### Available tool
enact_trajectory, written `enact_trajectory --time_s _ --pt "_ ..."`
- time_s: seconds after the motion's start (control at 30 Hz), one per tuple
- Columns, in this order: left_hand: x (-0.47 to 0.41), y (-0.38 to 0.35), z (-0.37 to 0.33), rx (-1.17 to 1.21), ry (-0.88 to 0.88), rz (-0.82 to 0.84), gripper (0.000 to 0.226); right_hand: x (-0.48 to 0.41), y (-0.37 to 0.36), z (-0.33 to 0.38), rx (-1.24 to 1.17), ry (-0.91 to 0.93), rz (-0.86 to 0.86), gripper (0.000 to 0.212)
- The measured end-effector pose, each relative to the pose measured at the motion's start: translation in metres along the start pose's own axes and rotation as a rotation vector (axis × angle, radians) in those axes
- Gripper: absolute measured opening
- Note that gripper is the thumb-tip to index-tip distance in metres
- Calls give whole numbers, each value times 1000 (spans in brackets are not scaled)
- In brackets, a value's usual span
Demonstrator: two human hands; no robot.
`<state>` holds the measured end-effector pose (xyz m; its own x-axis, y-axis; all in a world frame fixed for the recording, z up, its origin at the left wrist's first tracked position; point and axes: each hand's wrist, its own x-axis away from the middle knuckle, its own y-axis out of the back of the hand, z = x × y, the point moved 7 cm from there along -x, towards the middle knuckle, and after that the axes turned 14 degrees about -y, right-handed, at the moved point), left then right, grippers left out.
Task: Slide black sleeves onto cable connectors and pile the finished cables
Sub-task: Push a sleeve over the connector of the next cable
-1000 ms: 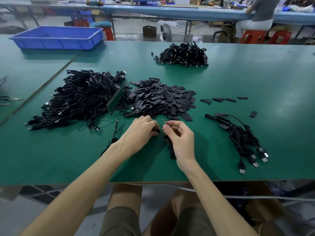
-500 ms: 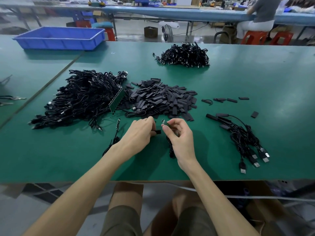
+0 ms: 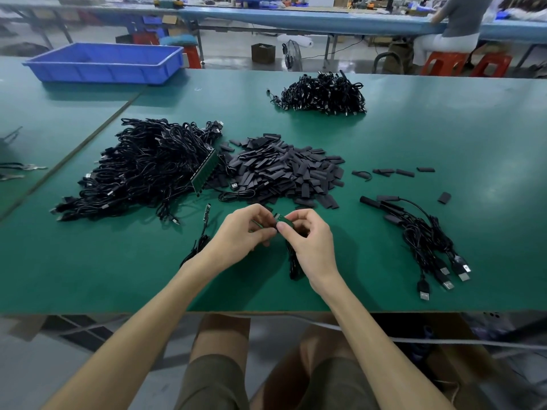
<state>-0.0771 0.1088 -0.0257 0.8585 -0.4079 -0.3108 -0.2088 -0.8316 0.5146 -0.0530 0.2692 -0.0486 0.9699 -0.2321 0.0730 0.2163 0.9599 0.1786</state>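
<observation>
Fingers [image 3: 282, 229] around flat green connector [image 3: 279, 221]

Both bare forearms rise from the lower edge of the frame and converge at centre. The left hand [image 3: 242, 230] is curled, thumb and fingertips pinched toward the right. The right hand [image 3: 310, 241] faces it, thumb and forefinger pinched, the other fingers folded. The fingertips of the two hands nearly touch at mid-frame.
</observation>
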Motion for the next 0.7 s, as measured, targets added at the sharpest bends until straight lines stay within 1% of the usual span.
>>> enact_trajectory --time_s 0.1,0.17,0.3,0.47,0.6,0.7 --pt "0 -4 -9 -282 -112 65 15 0 2 -1 -24 -21 -6 15" --pt "0 -4 -15 -355 -170 46 14 0 3 -1 -42 -30 -5 15" --pt "2 3 -12 -334 -148 5 12 1 5 -1 -86 -13 5 14" --pt "6 24 -1 -294 -73 -100 16 1 3 1 -102 6 28 13" --pt "8 27 0 -295 -83 -104 18 2 1 2 -85 17 64 16" --pt "8 24 -2 -328 -116 -80 14 3 2 2 -100 17 75 16"
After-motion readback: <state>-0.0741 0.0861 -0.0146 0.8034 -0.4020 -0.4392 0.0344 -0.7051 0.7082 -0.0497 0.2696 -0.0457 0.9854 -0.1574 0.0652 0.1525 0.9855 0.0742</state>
